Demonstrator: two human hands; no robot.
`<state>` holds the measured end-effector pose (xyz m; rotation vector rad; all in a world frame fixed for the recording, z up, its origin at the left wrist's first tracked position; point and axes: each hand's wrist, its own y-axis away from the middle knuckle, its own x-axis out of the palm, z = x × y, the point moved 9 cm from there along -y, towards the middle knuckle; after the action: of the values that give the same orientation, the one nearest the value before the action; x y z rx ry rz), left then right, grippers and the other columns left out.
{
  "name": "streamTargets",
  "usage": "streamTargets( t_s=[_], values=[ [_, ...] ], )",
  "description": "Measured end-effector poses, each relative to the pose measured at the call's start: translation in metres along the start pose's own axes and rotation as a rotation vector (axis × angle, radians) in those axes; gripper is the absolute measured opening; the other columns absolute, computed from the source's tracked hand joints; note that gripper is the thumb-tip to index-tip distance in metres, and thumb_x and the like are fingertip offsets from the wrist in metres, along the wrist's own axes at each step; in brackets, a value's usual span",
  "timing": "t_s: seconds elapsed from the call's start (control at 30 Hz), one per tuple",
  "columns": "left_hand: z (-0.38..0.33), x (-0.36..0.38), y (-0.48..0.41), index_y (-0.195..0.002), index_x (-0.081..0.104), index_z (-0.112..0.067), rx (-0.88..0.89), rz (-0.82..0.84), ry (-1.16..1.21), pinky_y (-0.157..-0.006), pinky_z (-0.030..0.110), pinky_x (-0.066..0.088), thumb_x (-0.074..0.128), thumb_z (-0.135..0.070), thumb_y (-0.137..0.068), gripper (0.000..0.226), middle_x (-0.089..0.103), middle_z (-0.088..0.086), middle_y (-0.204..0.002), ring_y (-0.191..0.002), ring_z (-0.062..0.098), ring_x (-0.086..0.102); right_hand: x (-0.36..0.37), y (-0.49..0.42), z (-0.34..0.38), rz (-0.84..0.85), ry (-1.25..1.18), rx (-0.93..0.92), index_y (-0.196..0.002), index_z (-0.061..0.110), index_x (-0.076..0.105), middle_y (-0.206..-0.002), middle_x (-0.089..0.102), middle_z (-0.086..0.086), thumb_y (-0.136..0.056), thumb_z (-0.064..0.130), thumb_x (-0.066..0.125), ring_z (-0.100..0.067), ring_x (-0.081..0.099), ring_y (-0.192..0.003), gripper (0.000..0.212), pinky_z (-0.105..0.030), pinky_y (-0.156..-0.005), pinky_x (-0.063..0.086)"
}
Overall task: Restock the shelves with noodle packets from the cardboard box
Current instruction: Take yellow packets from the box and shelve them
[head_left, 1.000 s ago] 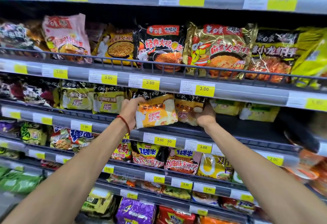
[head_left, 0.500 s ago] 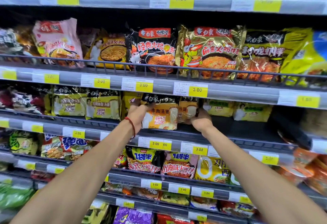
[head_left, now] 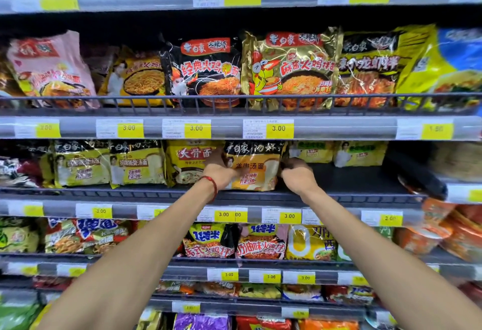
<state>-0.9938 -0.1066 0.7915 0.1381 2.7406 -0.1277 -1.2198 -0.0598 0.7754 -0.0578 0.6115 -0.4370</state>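
Note:
An orange and black noodle packet [head_left: 257, 165] stands upright on the second shelf [head_left: 352, 191], just behind its front rail. My left hand [head_left: 220, 170], with a red cord on the wrist, grips the packet's left edge. My right hand [head_left: 297, 173] grips its right edge with curled fingers. Both arms reach up from the bottom of the view. The cardboard box is out of view.
Yellow noodle packets [head_left: 135, 165] fill the same shelf to the left; a dark gap [head_left: 365, 178] lies to the right with two packets [head_left: 360, 152] further back. Full shelves with price tags sit above [head_left: 208, 71] and below [head_left: 260, 241].
Both hands have pushed the orange packet back and set it upright on the shelf; it was tilted and held nearer the rail before. The view has shifted slightly downward.

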Motion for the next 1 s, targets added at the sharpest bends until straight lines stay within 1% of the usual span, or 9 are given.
streamTargets(
  t_s=[0.1,0.23,0.3,0.4,0.5,0.63,0.77,0.83,1.0],
  values=[
    [-0.003,0.003,-0.004,-0.142,0.04,-0.006,0.038,-0.143,-0.161,-0.101,0.031,0.046,0.091,-0.038,-0.061,0.101,0.053,0.012,-0.138,-0.125,0.027,0.053,-0.002,0.002,-0.001,-0.019,0.007,0.008,-0.1,0.011,0.071,-0.095,0.069,-0.01,-0.086,0.007,0.053,-0.031,0.061,-0.088,0.023,-0.029,-0.071,0.046],
    [-0.006,0.003,-0.004,-0.138,0.042,-0.01,0.124,-0.252,-0.389,-0.106,0.039,0.043,0.085,-0.052,-0.065,0.096,0.048,0.012,-0.142,-0.132,0.029,0.045,-0.004,0.006,-0.004,-0.05,0.027,0.039,-0.08,0.009,0.065,-0.085,0.068,-0.011,-0.079,0.006,0.054,-0.033,0.06,-0.081,0.011,-0.03,-0.069,0.047],
    [-0.009,0.0,0.0,-0.134,0.043,-0.013,0.165,-0.321,-0.465,-0.106,0.045,0.042,0.084,-0.056,-0.063,0.093,0.046,0.01,-0.141,-0.133,0.029,0.041,-0.009,0.009,-0.002,-0.103,-0.011,0.047,-0.08,0.013,0.062,-0.089,0.067,-0.009,-0.079,0.004,0.055,-0.031,0.06,-0.084,0.011,-0.03,-0.073,0.05],
    [-0.009,-0.006,0.009,-0.122,0.047,-0.013,0.197,-0.414,-0.425,-0.089,0.04,0.051,0.085,-0.056,-0.06,0.085,0.051,0.009,-0.126,-0.119,0.029,0.05,-0.014,0.018,0.002,-0.164,-0.083,0.042,-0.09,0.015,0.068,-0.099,0.071,-0.008,-0.081,0.001,0.056,-0.027,0.063,-0.094,0.021,-0.033,-0.085,0.053],
    [-0.005,-0.006,0.013,-0.118,0.048,-0.01,0.149,-0.381,-0.4,-0.08,0.04,0.052,0.085,-0.057,-0.059,0.083,0.055,0.01,-0.12,-0.11,0.03,0.056,-0.01,0.029,0.01,-0.12,-0.066,0.0,-0.085,0.019,0.073,-0.092,0.073,-0.004,-0.081,0.001,0.056,-0.02,0.067,-0.087,0.025,-0.025,-0.077,0.05],
    [0.004,-0.012,0.022,-0.115,0.049,-0.016,0.05,-0.332,-0.407,-0.069,0.036,0.051,0.081,-0.064,-0.058,0.081,0.058,0.005,-0.112,-0.093,0.029,0.064,-0.008,0.047,0.027,-0.056,-0.003,-0.058,-0.086,0.02,0.07,-0.086,0.07,0.002,-0.085,0.004,0.056,-0.013,0.065,-0.083,0.021,-0.026,-0.075,0.05],
    [0.008,-0.022,0.032,-0.084,0.058,-0.014,0.036,-0.292,-0.42,-0.061,0.034,0.052,0.076,-0.053,-0.068,0.046,0.063,0.008,-0.084,-0.078,0.031,0.066,-0.008,0.068,0.044,-0.013,-0.009,-0.106,-0.09,0.019,0.068,-0.087,0.066,0.009,-0.084,0.0,0.056,-0.003,0.06,-0.082,0.023,-0.016,-0.075,0.047],
    [0.006,-0.028,0.046,-0.087,0.054,-0.011,0.056,-0.287,-0.362,-0.065,0.035,0.049,0.073,-0.046,-0.078,0.041,0.06,0.007,-0.089,-0.081,0.028,0.06,-0.005,0.079,0.053,0.002,0.007,-0.146,-0.095,0.018,0.069,-0.088,0.065,0.01,-0.086,0.0,0.058,0.0,0.059,-0.081,0.023,-0.012,-0.074,0.046],
    [0.007,-0.058,0.098,-0.112,0.052,-0.022,0.151,-0.31,-0.366,-0.084,0.041,0.052,0.061,-0.042,-0.089,0.032,0.059,-0.001,-0.113,-0.104,0.02,0.057,0.017,0.104,0.079,0.099,0.053,-0.214,-0.098,0.016,0.071,-0.087,0.066,0.009,-0.087,0.0,0.059,-0.001,0.06,-0.081,0.022,-0.019,-0.079,0.052]
  ],
)
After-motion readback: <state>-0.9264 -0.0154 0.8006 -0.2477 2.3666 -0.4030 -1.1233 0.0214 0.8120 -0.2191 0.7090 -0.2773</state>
